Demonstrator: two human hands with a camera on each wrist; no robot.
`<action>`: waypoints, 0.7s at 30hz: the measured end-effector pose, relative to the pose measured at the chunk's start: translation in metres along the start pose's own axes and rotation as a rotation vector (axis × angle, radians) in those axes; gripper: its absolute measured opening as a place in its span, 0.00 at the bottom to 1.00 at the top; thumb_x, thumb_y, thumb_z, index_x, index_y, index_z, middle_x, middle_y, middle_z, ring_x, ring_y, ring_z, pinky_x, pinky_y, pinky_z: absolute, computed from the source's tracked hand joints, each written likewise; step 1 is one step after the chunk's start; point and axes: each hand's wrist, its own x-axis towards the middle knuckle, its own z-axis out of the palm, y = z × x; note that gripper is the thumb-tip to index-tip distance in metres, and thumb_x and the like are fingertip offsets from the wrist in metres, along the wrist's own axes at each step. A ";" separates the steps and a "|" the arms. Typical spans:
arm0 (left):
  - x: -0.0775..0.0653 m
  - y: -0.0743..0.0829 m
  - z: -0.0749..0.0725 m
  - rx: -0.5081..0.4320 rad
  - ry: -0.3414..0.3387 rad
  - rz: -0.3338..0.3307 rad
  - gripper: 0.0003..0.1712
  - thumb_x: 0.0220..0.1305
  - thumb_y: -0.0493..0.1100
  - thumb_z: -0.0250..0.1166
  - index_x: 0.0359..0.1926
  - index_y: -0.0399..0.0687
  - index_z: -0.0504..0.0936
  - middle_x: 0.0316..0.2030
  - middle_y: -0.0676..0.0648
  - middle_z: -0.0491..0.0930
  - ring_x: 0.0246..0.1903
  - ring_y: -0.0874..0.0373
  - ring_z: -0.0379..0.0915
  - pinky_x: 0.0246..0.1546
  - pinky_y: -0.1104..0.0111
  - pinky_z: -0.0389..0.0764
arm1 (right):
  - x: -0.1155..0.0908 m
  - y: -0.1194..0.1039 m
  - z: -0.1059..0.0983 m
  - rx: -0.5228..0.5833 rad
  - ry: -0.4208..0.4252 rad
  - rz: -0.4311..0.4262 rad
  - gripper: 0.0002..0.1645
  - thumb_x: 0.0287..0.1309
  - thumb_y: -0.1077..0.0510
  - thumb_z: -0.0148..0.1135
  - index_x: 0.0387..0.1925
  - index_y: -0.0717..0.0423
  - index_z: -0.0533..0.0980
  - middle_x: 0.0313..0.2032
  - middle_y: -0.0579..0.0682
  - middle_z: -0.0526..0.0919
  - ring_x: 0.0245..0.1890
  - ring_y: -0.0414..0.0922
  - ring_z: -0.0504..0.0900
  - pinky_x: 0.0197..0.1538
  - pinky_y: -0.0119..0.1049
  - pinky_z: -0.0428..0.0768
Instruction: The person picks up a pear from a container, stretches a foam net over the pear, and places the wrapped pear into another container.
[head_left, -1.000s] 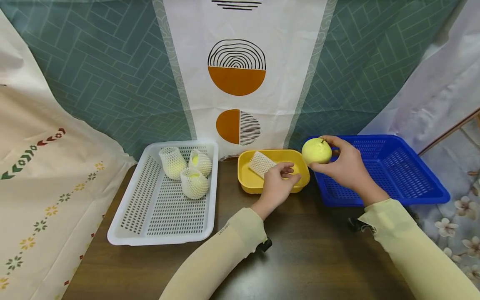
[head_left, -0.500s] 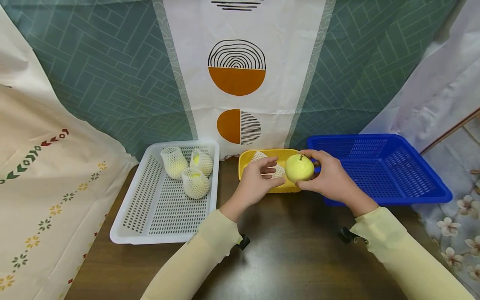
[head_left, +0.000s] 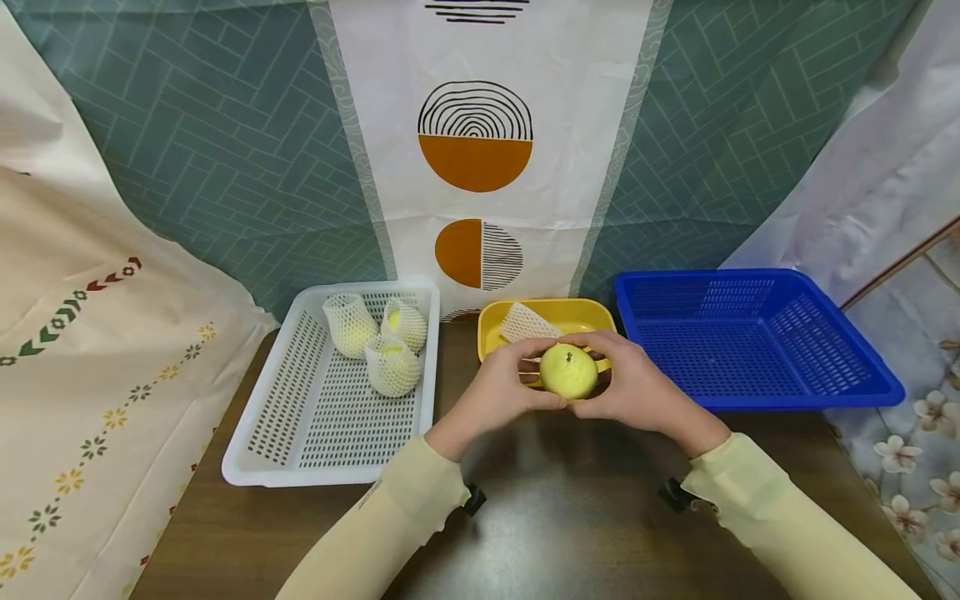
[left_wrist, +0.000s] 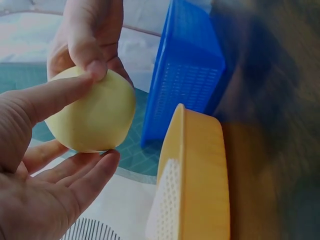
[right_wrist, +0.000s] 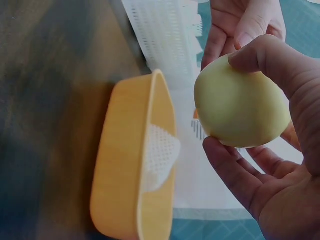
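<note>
A round yellow-green pear (head_left: 568, 372) is held up between both hands in the head view, its stem pointing upward. My left hand (head_left: 497, 390) grips its left side, thumb in front and fingers behind. From the other side my right hand (head_left: 632, 382) holds it the same way, and the two thumbs nearly meet. In the left wrist view the left fingertips (left_wrist: 107, 162) touch the pear's underside. Just behind the hands stands a yellow basket (head_left: 486, 325) with a white foam net sleeve (head_left: 525, 323) inside, partly hidden by the hands.
A white perforated basket (head_left: 258, 417) stands at the left. Several net-wrapped fruits, such as the nearest wrapped fruit (head_left: 393, 368), lie in its far part. A blue basket (head_left: 757, 400) stands at the right. All are on a dark wooden table (head_left: 570, 517) before a hanging cloth.
My right hand has carried the pear leftward and nearer, from beside the blue basket to in front of the yellow one. My left hand has moved back out of the yellow basket and grips the pear.
</note>
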 end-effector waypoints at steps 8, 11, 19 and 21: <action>-0.010 -0.011 0.003 0.017 -0.028 -0.082 0.42 0.40 0.41 0.78 0.59 0.54 0.71 0.54 0.54 0.74 0.46 0.58 0.78 0.47 0.64 0.80 | -0.006 0.006 0.019 0.014 -0.040 0.035 0.45 0.32 0.47 0.79 0.56 0.34 0.69 0.51 0.36 0.73 0.49 0.38 0.73 0.50 0.41 0.79; -0.013 -0.017 0.007 0.037 -0.023 -0.116 0.42 0.39 0.40 0.78 0.59 0.51 0.71 0.54 0.52 0.75 0.47 0.57 0.77 0.48 0.63 0.80 | -0.009 0.009 0.027 0.013 -0.056 0.058 0.45 0.31 0.45 0.79 0.57 0.36 0.69 0.51 0.37 0.74 0.48 0.39 0.74 0.51 0.42 0.78; -0.017 -0.034 0.018 0.022 -0.005 -0.178 0.41 0.37 0.35 0.78 0.57 0.46 0.72 0.51 0.48 0.77 0.47 0.57 0.78 0.45 0.65 0.81 | -0.015 0.021 0.045 0.076 -0.060 0.103 0.46 0.29 0.50 0.81 0.56 0.46 0.72 0.49 0.42 0.77 0.47 0.40 0.77 0.48 0.35 0.80; -0.017 -0.039 0.021 0.021 -0.005 -0.187 0.41 0.36 0.34 0.78 0.56 0.46 0.73 0.50 0.49 0.77 0.46 0.58 0.78 0.43 0.68 0.81 | -0.016 0.023 0.047 0.099 -0.071 0.106 0.46 0.28 0.52 0.82 0.56 0.47 0.72 0.49 0.44 0.77 0.47 0.41 0.78 0.47 0.34 0.81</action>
